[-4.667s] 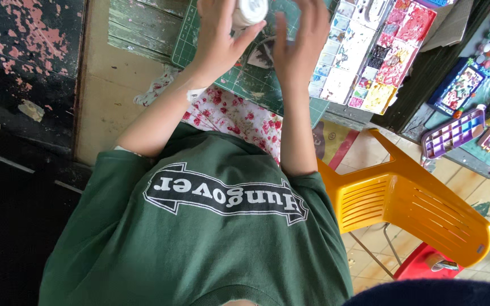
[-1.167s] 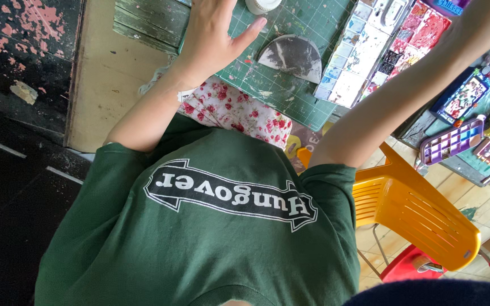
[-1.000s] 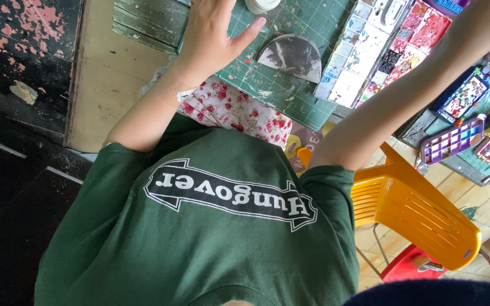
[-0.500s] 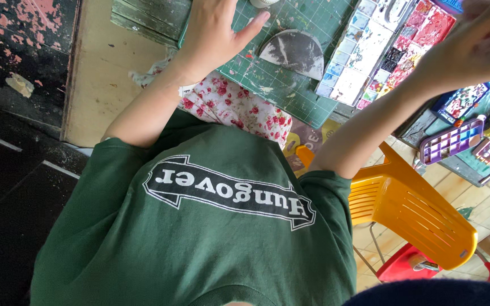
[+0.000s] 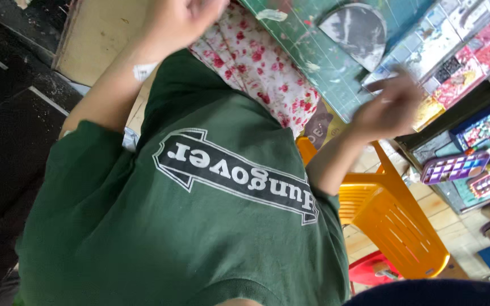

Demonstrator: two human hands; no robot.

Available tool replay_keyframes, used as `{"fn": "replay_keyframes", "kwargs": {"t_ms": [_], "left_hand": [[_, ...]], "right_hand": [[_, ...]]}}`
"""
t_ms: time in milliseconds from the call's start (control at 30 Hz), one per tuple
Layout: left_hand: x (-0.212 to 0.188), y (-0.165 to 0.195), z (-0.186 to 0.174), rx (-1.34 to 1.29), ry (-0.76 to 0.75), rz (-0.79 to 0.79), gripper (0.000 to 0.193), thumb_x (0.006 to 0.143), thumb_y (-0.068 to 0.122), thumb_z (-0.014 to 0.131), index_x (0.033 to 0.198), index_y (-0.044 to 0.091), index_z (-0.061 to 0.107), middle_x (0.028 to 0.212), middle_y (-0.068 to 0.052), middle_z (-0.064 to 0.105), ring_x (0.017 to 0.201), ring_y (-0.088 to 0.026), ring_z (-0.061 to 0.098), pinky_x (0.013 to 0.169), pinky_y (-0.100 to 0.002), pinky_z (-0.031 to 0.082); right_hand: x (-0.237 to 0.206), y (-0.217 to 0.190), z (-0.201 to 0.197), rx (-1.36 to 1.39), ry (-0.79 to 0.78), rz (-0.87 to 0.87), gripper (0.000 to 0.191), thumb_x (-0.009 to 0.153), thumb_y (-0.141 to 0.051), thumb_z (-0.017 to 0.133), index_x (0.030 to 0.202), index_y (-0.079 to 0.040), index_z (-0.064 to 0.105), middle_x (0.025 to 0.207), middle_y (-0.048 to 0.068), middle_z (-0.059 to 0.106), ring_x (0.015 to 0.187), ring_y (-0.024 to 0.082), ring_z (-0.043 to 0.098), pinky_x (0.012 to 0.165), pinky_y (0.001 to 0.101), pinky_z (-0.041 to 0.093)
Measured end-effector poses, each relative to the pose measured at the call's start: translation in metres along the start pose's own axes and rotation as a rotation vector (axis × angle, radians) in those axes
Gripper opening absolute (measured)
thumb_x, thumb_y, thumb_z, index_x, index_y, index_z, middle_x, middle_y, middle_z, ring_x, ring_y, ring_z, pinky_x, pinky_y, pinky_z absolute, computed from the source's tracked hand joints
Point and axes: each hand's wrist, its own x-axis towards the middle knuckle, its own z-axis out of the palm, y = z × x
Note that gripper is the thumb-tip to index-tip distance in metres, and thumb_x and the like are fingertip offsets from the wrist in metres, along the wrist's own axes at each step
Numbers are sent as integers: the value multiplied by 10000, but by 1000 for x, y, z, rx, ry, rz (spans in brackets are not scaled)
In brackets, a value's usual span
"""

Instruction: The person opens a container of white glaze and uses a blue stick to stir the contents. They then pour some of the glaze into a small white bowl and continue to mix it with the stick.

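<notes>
Two bare hands show above a green shirt, both blurred by motion. Half a second ago the right hand [image 5: 389, 107] reached far to the upper right; now it has drawn back to right of centre, at the edge of the green cutting mat [image 5: 313, 56], just below the grey half-disc [image 5: 355, 31] lying on that surface. Its fingers [image 5: 378, 85] look loosely curled around nothing, though blur leaves this uncertain. The left hand [image 5: 182, 17], earlier flat on the mat, now sits at the upper left, cut off by the frame; I cannot tell its fingers' state. Paint trays [image 5: 455, 45] stay at upper right, a yellow chair [image 5: 392, 226] at lower right
</notes>
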Motion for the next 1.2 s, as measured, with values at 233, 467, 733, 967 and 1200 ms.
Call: {"fn": "replay_keyframes", "kwargs": {"t_ms": [233,467,733,967,1200], "left_hand": [[-16,-8,23,301,-35,393,295,841,205,765,1083,55,689,949,-125,721,800,-292,702,670,-387,551],[-22,-16,19,349,-259,230,91,1012,165,761,1052,101,711,888,-73,713,759,-248,690,674,-395,537],[-29,2,53,388,-131,696,174,937,181,766,1089,97,761,1084,5,738,1092,-174,653,997,-358,511],[-44,0,40,330,-171,636,155,935,109,787,1088,98,810,1035,-6,747,1043,-190,653,994,-362,483],[-20,42,3,212,-138,541,217,910,245,825,1054,88,782,1003,-44,746,944,-229,658,854,-379,525]], "right_hand": [[-116,-36,21,-56,-604,582,135,995,9,692,1126,-15,715,952,99,791,600,87,636,515,231,437],[-169,-28,20,-114,-569,583,140,980,-21,710,1115,-55,725,876,72,760,545,79,523,505,260,423],[-170,-40,23,-51,-553,657,125,993,-41,709,1114,-61,728,797,80,729,565,75,558,529,252,432],[-127,-69,7,-101,-647,518,128,965,-27,727,1079,-79,750,841,91,753,602,85,621,555,258,472],[-71,-81,-41,-2,-464,558,136,994,54,711,1080,-49,732,917,72,758,684,82,658,583,239,481]]}}
